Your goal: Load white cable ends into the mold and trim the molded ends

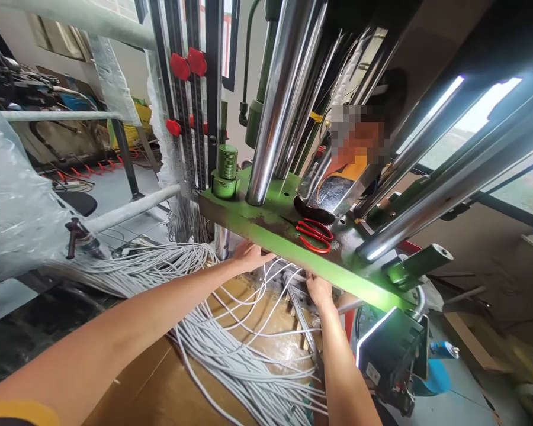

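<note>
My left hand (247, 258) reaches to the front edge of a green machine plate (249, 225). Its thumb points right, and the other fingers are mostly hidden below the plate. My right hand (318, 290) is under the same edge farther right, its fingertips out of sight. Several thin white cables (266, 284) run out from the gap between the hands and curve down over the brown surface (266, 322). Whether either hand grips a cable cannot be seen. A metal bar (299, 313) slants down just left of my right hand.
Red-handled scissors (315, 235) lie on the green plate beside a steel column (278, 100). A thick bundle of white cables (244, 361) spreads below my arms. Another person (355, 160) is behind the columns. A black box (393, 355) stands at right, a blue can (444, 349) beyond it.
</note>
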`<state>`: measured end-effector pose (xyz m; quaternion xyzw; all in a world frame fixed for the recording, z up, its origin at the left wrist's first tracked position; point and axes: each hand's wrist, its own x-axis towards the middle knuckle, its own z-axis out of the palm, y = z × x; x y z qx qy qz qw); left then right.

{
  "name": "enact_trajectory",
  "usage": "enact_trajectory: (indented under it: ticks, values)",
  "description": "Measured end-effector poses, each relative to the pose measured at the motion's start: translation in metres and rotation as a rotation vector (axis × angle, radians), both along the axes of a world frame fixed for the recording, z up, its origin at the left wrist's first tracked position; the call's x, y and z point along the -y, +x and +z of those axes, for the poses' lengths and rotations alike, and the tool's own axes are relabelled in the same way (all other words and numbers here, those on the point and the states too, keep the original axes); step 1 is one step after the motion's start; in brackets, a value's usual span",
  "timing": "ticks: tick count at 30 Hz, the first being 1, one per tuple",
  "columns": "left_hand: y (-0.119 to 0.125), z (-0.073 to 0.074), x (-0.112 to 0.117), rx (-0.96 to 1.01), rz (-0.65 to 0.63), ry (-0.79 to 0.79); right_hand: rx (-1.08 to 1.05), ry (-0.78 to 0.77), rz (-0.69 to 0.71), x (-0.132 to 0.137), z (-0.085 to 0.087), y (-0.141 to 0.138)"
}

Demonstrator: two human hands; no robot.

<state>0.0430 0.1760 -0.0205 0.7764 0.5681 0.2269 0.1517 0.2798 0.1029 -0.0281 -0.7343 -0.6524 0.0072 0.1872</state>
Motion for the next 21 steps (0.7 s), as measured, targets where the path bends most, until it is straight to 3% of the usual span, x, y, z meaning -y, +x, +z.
enact_trajectory:
  ticks: [9, 17, 21]
  values:
    - [-0.006, 0.002, 0.007, -0.097, -0.195, 0.11, 0.136, -0.023, 0.174, 0.019, 0.011, -0.027]
    - [-0.005, 0.009, 0.007, -0.125, -0.312, 0.14, 0.122, 0.005, 0.074, 0.02, 0.007, -0.017]
    - [-0.008, 0.012, 0.011, -0.132, -0.368, 0.168, 0.134, 0.012, 0.11, 0.029, 0.004, -0.011]
